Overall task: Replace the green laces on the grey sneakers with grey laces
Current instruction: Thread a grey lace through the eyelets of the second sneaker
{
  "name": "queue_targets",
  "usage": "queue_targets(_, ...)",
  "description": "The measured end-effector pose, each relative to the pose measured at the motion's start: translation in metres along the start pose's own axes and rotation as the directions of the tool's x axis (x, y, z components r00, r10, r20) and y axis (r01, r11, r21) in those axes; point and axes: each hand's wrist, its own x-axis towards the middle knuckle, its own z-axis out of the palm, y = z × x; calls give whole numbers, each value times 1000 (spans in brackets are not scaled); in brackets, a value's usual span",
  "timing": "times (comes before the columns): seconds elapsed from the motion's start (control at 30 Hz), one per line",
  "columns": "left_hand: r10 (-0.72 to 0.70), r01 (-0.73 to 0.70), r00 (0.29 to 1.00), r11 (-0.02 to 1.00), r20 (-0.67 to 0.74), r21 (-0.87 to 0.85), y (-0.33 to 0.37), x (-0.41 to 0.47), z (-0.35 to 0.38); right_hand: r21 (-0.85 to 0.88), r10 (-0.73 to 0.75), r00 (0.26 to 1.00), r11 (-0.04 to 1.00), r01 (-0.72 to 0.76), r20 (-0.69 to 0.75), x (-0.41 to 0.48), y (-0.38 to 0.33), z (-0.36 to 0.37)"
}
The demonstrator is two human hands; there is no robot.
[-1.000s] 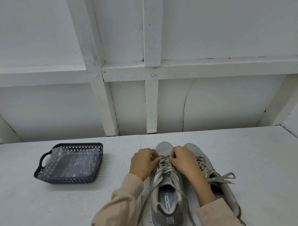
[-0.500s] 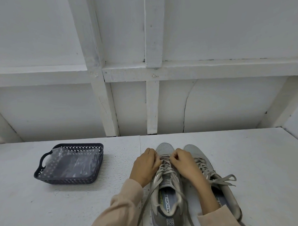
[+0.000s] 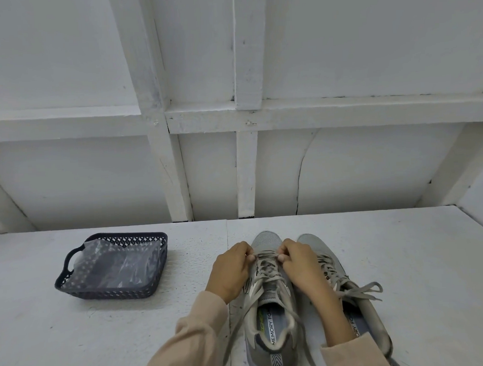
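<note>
The right sneaker (image 3: pixel 362 313), near the person, looks fully laced and tied in grey. On the left sneaker (image 3: pixel 271 328) just beside it, the left hand (image 3: pixel 230 269) and right hand (image 3: pixel 302 263) each pinch the grey lace (image 3: pixel 265 256) at the far eyelets. Its ends trail loose, so tightening and tying likely remain.

Two grey sneakers side by side on the table (image 3: pixel 403 245), toes far, heels near.
Left sneaker (image 3: pixel 271 317): upright, untied lace (image 3: pixel 266 267) (grey) crossed through the eyelets, both loose ends trailing near past the collar. Its farthest row is pinched at each side by the left hand (image 3: pixel 230 269) and the right hand (image 3: pixel 302 263). Insole print reads MEMORY FOAM. Right sneaker (image 3: pixel 315 242): just beside it, heel angled slightly right, tied lace (image 3: pixel 361 289) (grey) in a bow.
</note>
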Motion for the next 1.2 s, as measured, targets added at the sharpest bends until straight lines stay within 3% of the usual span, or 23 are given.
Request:
queue_targets(0.17,-32,33,999,999,-10,38,1,0,2,52,11,1000,999,-11,1,-2,-1,0)
queue_targets(0.33,-49,44,998,986,-25,-160,3,-7,-4,276,81,996,957,-86,31,-8,2,-11)
queue_targets(0.7,-123,125,992,991,31,-52,15,0,-14,90,5,993,996,-16,122,-12,-5,-18)
queue_targets(0.97,-199,202,979,978,47,-58,26,5,-20,127,-27,993,992,12,118,-14,-3,-18)
queue_targets(1.07,-162,160,982,987,93,25,27,8,-23,155,-21,994,988,4,110,-13,-1,-18)
queue_targets(1.2,-97,96,987,995,126,11,23,6,-23,92,-20,995,996,10,102,-13,1,-14)
